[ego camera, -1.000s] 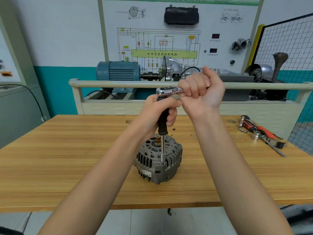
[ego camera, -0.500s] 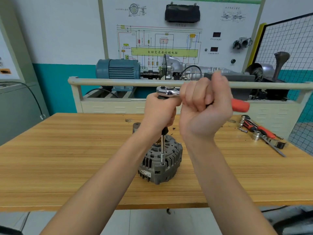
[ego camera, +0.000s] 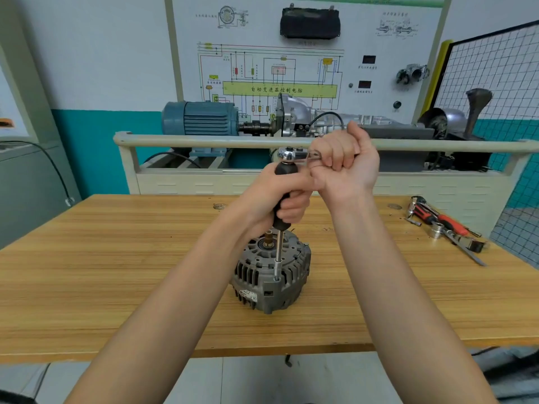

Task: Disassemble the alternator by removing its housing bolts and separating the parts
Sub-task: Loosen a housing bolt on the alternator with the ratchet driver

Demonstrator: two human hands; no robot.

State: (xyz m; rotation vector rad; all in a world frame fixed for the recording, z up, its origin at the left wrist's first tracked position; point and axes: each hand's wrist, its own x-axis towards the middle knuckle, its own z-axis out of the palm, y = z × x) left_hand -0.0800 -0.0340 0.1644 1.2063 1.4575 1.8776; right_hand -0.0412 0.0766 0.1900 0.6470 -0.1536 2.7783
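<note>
A grey finned alternator [ego camera: 271,275] stands on the wooden bench [ego camera: 116,272], its shaft end with a brass nut facing up. A long socket extension [ego camera: 279,252] with a black grip stands upright on a housing bolt at the alternator's near rim. My left hand [ego camera: 280,196] grips that black handle. A chrome ratchet head [ego camera: 288,154] sits on top of the extension. My right hand [ego camera: 344,161] is wrapped round the ratchet's handle, which is hidden inside my fist.
Loose tools lie at the bench's right end: red-handled pliers [ego camera: 437,220], a socket [ego camera: 437,230] and a wrench [ego camera: 466,252]. Behind the bench stands a beige railed stand [ego camera: 204,140] with a blue motor [ego camera: 201,118] and a gearbox. A wire mesh panel [ego camera: 495,71] rises at the right.
My right hand swung the ratchet handle to the right and back toward me, so its red end shows no more. The left hand kept hold of the extension. The alternator stayed put.
</note>
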